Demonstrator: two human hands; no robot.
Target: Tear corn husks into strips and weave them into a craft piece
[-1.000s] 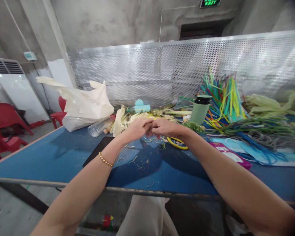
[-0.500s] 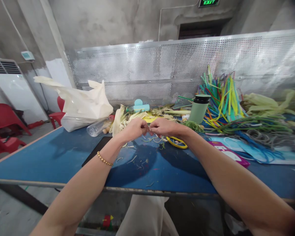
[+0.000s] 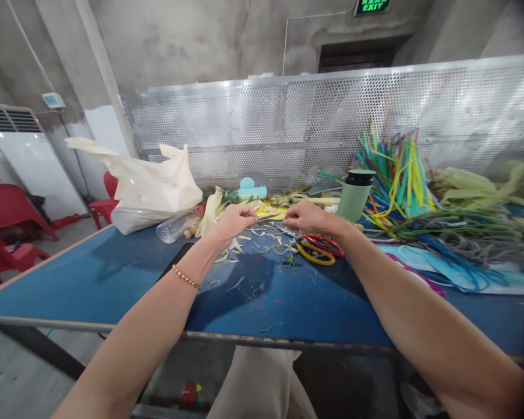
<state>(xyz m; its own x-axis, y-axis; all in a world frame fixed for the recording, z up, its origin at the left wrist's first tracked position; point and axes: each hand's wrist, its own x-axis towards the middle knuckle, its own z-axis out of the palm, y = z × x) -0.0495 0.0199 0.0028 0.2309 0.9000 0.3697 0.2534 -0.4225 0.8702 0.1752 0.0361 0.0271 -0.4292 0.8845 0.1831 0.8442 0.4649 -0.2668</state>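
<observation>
Both hands out over the blue table (image 3: 113, 291), a small gap between them. Left hand (image 3: 234, 224) has thumb and fingers pinched on one end of a thin dark-green strand (image 3: 268, 219). Strand runs across the gap toward the right hand (image 3: 308, 217); right fingers curled in, tips at or close to its other end — cannot tell if they grip it.

Scissors (image 3: 306, 238) lie just below the right hand: blades toward the gap, one red and one yellow handle loop near the right wrist. Pale scraps (image 3: 236, 245) scattered on the table below the left hand and under the gap. Yellow sheet (image 3: 271, 210) behind the strand, partly covered.

Left of the pinch: pale husk (image 3: 212, 215) just beside it, then clear bottle (image 3: 171, 230) on its side, white bag (image 3: 157, 186) further out. Gold bead bracelet (image 3: 186, 277) on left wrist; dark flat object (image 3: 174, 260) partly under that forearm.

Right of the right hand: green tumbler (image 3: 353, 199) upright, near — then coloured strips (image 3: 406, 180) in a bunch, green stems (image 3: 463, 224), light-blue masks (image 3: 467, 270) further right. Perforated metal panel (image 3: 244, 128) stands behind everything.
</observation>
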